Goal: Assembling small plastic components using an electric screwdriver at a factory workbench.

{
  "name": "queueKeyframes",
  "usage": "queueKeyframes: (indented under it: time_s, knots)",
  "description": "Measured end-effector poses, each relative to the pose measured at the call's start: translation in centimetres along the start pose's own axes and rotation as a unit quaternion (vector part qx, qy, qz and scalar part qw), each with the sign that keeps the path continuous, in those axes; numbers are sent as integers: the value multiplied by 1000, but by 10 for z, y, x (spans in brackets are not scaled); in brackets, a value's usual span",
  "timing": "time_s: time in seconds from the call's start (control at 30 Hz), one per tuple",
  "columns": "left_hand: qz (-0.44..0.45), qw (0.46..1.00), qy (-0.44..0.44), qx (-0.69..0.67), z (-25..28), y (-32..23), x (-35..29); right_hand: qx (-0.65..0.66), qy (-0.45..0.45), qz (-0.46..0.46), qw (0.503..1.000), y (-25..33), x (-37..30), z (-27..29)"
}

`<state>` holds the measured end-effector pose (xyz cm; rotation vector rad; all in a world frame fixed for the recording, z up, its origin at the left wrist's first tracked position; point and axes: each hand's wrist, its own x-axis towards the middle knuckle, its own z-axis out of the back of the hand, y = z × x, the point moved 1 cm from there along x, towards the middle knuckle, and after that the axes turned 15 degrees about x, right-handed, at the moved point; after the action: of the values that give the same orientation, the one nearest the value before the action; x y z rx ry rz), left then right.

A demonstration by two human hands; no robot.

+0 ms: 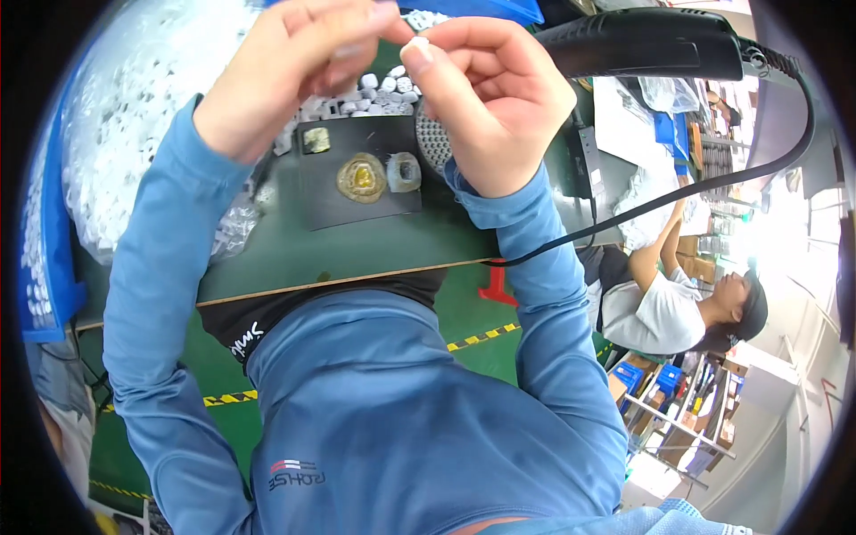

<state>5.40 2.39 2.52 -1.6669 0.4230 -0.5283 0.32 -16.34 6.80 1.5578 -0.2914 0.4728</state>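
Note:
Above the far side of the green table, my right hand (499, 98) pinches a small white plastic piece (417, 45) between thumb and forefinger. My left hand (299, 67) is close beside it, thumb and fingers pressed together near the same piece; whatever they grip is hidden. Beneath the hands lies a pile of small white and grey plastic pieces (383, 96). Nearer to me a black mat (325, 201) carries a round yellowish lump (361, 178), a whitish translucent ring-shaped piece (404, 172) and a small yellow-green block (316, 140).
A large clear bag (147, 116) of white pieces fills the left, beside a blue bin (55, 308). A grey perforated round object (432, 143) stands by my right wrist. A black device (642, 45) trails a cable (695, 189) across my right sleeve. Another person (655, 308) works at right.

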Motion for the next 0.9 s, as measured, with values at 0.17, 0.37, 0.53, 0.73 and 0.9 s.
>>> queueKeyframes:
  time_s: [0.17, 0.37, 0.53, 0.73, 0.9]
  knots:
    - [-29, 996, 71, -36, -20, 4, -1, 130, -32, -79, 988, 3, -3, 2]
    - [-29, 990, 79, -113, -19, 12, -5, 178, -57, -181, 966, -10, -5, 0]
    - [9, 991, 68, -118, -24, 12, -9, -51, 75, 86, 992, -20, -10, 9]
    - [42, 997, 18, -62, -30, 12, -9, -121, 104, 78, 984, -9, -17, 26]
    - [112, 988, -67, -77, -29, 14, 10, -191, 234, -153, 941, -6, -35, 53]
